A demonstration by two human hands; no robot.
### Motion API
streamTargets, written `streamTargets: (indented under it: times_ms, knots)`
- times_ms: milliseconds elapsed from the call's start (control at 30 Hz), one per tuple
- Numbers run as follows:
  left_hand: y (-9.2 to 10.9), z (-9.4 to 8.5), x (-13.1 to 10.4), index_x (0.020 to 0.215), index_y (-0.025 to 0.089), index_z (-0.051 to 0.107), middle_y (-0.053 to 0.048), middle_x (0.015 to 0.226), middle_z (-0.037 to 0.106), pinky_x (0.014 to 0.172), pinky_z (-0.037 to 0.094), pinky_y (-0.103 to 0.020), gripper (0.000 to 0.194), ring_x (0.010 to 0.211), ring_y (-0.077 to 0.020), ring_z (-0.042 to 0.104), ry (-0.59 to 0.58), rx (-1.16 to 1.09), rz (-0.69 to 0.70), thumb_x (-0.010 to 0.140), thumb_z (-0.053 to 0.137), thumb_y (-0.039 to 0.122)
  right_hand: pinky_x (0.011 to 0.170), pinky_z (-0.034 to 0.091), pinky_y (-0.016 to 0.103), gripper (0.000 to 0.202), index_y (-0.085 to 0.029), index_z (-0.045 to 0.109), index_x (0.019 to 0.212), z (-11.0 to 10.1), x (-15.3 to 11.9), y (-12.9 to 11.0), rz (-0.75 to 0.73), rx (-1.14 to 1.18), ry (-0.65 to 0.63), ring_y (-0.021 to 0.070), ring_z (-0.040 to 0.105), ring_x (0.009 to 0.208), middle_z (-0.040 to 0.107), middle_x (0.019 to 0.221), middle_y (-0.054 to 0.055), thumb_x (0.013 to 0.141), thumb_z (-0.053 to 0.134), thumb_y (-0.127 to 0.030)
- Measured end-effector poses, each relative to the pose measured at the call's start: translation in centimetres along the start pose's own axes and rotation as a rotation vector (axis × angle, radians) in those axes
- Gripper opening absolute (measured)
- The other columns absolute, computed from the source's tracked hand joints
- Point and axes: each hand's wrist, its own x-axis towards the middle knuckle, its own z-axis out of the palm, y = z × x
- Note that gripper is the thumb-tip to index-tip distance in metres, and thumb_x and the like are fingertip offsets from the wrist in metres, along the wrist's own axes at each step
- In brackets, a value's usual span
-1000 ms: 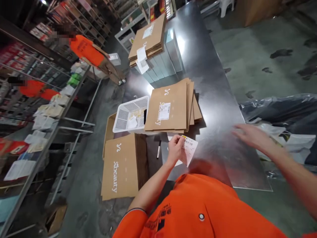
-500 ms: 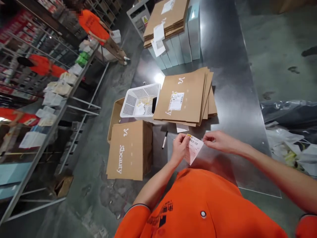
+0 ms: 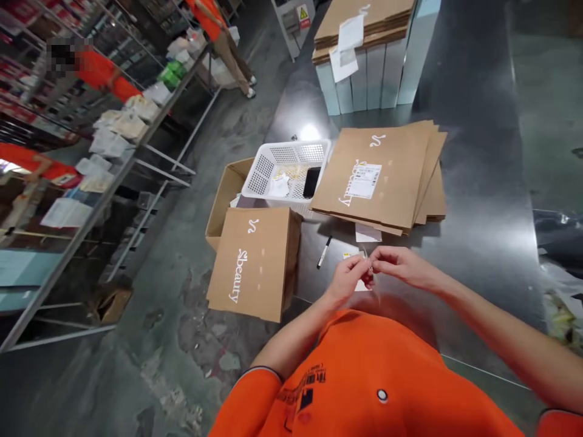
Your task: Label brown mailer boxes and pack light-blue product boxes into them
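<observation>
Left hand [image 3: 348, 280] and right hand [image 3: 401, 266], nearly closed, pinch a thin slip [image 3: 376, 281] over the near tabletop [image 3: 483, 255]; 1 label [image 3: 366, 181] already sits on the carton stack [image 3: 401, 164] just beyond, the slip is unplaced.

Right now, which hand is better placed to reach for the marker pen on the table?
Probably the left hand: the marker pen lies close by, on its outer side. The right hand is farther off, with the left hand roughly in between. Both hands look occupied together, though.
</observation>
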Motion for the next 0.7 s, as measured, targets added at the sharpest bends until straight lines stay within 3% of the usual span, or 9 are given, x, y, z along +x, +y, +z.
streamTargets:
  times_ms: [133, 233, 300, 367, 567, 700]
  knots:
    - [-0.1, -2.7, 1.2, 0.068, 0.018, 0.052, 0.004, 0.054, 0.05, 0.049, 0.045, -0.025, 0.054, 0.05, -0.0116, 0.056, 0.069, -0.238, -0.109, 0.068, 0.071, 0.068, 0.073, 0.047, 0.031, 0.024, -0.021, 0.059, 0.08, 1.7, 2.4, 1.4, -0.232, -0.537, 0.235, 0.0187, 0.059, 0.076, 0.064, 0.079, 0.006, 0.093, 0.044, -0.035]
    - [-0.1, -4.5, 2.0, 0.069, 0.017, 0.054, 0.004, 0.055, 0.05, 0.047, 0.045, -0.023, 0.052, 0.05, -0.0105, 0.056, 0.12, -0.189, -0.125, 0.069, 0.072, 0.066, 0.075, 0.049, 0.032, 0.021, -0.021, 0.061, 0.088, 2.9, 3.8, 1.3, -0.364, -0.77, 0.321, 0.0204, 0.062, 0.082, 0.067, 0.085, 0.008, 0.095, 0.042, -0.024]
    - [0.1, -5.5, 2.6, 0.066, 0.017, 0.052, 0.004, 0.056, 0.051, 0.045, 0.042, -0.022, 0.051, 0.048, -0.009, 0.053, 0.154, -0.143, -0.115, 0.07, 0.072, 0.064, 0.079, 0.051, 0.034, 0.021, -0.019, 0.062, 0.097, 3.7, 4.6, 0.6, -0.368, -0.853, 0.458, 0.0225, 0.063, 0.087, 0.068, 0.09, 0.01, 0.095, 0.041, -0.02]
    - [0.4, -6.5, 3.1, 0.065, 0.018, 0.051, 0.005, 0.056, 0.051, 0.044, 0.041, -0.021, 0.05, 0.048, -0.008, 0.051, 0.169, -0.127, -0.101, 0.072, 0.071, 0.062, 0.081, 0.052, 0.036, 0.023, -0.018, 0.062, 0.103, 4.5, 5.6, 0.0, -0.362, -0.902, 0.53, 0.0241, 0.064, 0.091, 0.07, 0.094, 0.011, 0.095, 0.041, -0.018]
    - [0.7, -9.3, 4.3, 0.07, 0.017, 0.055, 0.003, 0.058, 0.054, 0.048, 0.044, -0.022, 0.052, 0.049, -0.0085, 0.052, 0.104, -0.153, -0.09, 0.073, 0.067, 0.067, 0.081, 0.054, 0.036, 0.023, -0.019, 0.063, 0.106, 6.7, 7.9, 0.1, -0.319, -0.774, 0.412, 0.0219, 0.066, 0.089, 0.072, 0.096, 0.009, 0.097, 0.042, -0.021]
    - [0.7, -11.0, 5.6, 0.074, 0.016, 0.059, 0.0, 0.062, 0.058, 0.048, 0.044, -0.023, 0.064, 0.051, -0.0102, 0.054, -0.019, -0.055, -0.075, 0.077, 0.053, 0.08, 0.076, 0.051, 0.034, 0.025, -0.02, 0.066, 0.099, 6.8, 9.2, -0.2, -0.141, -0.656, 0.433, 0.0217, 0.066, 0.085, 0.073, 0.092, 0.008, 0.096, 0.047, -0.035]
